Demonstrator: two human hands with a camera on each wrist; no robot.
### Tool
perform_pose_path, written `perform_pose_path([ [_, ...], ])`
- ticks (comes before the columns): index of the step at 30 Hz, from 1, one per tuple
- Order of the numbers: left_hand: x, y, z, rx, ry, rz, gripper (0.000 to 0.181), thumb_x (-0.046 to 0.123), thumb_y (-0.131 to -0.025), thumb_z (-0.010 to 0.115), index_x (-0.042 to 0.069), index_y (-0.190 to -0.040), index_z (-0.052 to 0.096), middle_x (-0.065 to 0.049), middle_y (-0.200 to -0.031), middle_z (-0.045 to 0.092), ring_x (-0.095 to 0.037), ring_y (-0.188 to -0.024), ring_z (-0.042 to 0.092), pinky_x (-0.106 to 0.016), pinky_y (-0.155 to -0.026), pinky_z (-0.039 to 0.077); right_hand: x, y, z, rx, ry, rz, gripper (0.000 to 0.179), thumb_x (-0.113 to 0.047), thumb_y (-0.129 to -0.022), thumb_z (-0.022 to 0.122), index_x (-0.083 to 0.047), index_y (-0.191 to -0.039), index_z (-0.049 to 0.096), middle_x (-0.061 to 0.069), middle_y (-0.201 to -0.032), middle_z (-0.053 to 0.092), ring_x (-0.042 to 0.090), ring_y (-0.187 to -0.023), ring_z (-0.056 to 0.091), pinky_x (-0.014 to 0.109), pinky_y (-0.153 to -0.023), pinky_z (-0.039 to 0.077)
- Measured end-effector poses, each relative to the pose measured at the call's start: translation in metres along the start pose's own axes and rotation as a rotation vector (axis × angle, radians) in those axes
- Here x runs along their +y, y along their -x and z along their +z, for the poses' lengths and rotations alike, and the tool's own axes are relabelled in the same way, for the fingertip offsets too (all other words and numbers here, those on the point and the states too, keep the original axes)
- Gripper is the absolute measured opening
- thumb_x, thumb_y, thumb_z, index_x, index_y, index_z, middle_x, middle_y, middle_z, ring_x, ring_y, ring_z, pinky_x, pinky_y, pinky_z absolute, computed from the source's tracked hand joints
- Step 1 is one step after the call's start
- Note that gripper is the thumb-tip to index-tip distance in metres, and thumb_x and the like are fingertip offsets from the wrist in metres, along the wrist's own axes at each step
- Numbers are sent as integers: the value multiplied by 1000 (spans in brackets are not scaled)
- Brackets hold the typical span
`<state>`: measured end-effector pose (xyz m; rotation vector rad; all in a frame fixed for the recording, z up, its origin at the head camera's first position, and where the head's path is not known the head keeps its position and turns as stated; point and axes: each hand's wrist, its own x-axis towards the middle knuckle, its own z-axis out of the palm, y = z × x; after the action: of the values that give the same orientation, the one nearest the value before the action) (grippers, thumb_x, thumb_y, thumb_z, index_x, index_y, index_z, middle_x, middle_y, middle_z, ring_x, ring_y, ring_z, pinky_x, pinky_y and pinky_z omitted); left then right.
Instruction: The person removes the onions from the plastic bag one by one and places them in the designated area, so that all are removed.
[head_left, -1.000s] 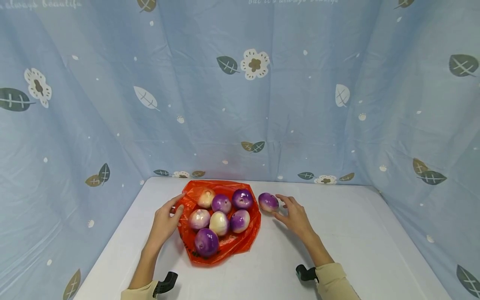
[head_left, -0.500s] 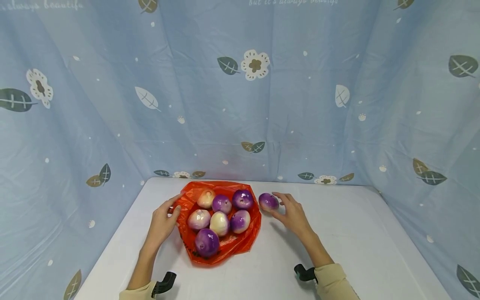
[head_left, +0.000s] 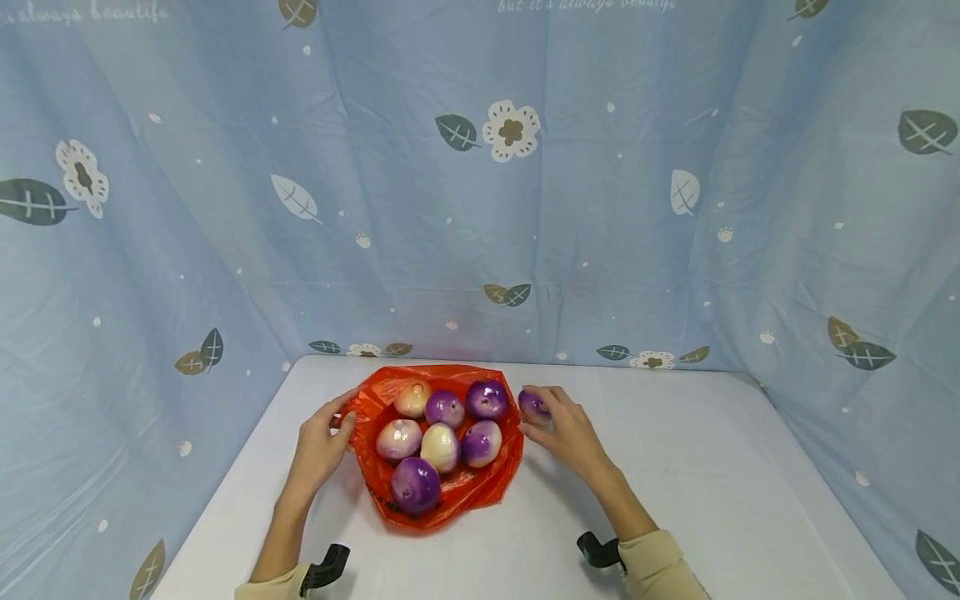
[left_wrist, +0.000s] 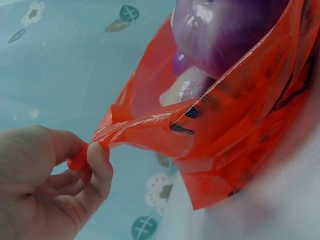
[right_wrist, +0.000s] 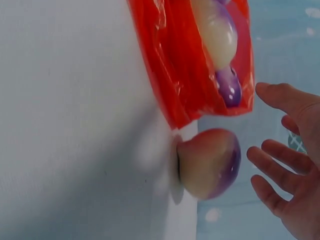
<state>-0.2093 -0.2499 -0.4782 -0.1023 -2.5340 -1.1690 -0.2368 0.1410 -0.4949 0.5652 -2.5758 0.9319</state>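
Observation:
A red plastic bag (head_left: 483, 487) lies spread on the table, holding several purple-and-white onions (head_left: 416, 485). My left hand (head_left: 317, 450) is at the bag's left side. In the left wrist view its thumb and fingers pinch the bag's gathered rim (left_wrist: 150, 120). A single onion (head_left: 531, 405) rests on the table just outside the bag's right edge. My right hand (head_left: 572, 435) is beside it and partly hides it in the head view. The right wrist view shows the right hand (right_wrist: 297, 155) with fingers spread, apart from the lone onion (right_wrist: 207, 162), the thumb near the bag's rim.
The white table (head_left: 712, 475) stretches to the right and in front of the bag. A blue curtain (head_left: 600, 208) with leaves and flowers surrounds the table at the back and sides. Black camera mounts (head_left: 598, 550) sit on both wrists.
My right hand has moved left over the lone onion towards the bag. The left hand has shifted slightly left, with the bag's left rim drawn out a little. The onions stay in place.

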Motion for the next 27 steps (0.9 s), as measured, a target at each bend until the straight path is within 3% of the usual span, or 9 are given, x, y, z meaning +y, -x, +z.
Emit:
perform_pose_path([
  [7, -2, 0, -2, 16, 0, 14, 39, 2, -94, 59, 5, -132, 60, -20, -110, 68, -23, -78, 60, -20, -54, 52, -11, -2, 8, -45, -31, -24, 61, -29, -79, 82, -14, -133, 59, 13, -123, 63, 29, -107, 66, 54, -93, 53],
  [15, -2, 0, -3, 9, -6, -7, 39, 2, -94, 59, 6, -132, 60, -21, -112, 67, -22, -77, 60, -19, -53, 52, -18, 0, 19, -98, -51, -31, 59, -29, -81, 81, -16, -134, 58, 12, -121, 62, 22, -100, 64, 36, -82, 59],
  [19, -2, 0, -1, -2, -2, -10, 39, 3, -94, 59, 5, -133, 59, -21, -113, 67, -23, -78, 60, -18, -54, 52, -23, 1, 23, -116, -72, -32, 60, -30, -81, 81, -16, -134, 58, 13, -122, 62, 26, -105, 64, 38, -82, 59],
  [27, -1, -1, 2, -15, 8, -8, 40, 4, -95, 59, 5, -135, 58, -21, -114, 67, -23, -77, 60, -19, -55, 52, -28, 3, 28, -149, -39, 7, 61, -34, -81, 80, -21, -136, 57, 7, -123, 61, 19, -105, 62, 35, -83, 59],
])
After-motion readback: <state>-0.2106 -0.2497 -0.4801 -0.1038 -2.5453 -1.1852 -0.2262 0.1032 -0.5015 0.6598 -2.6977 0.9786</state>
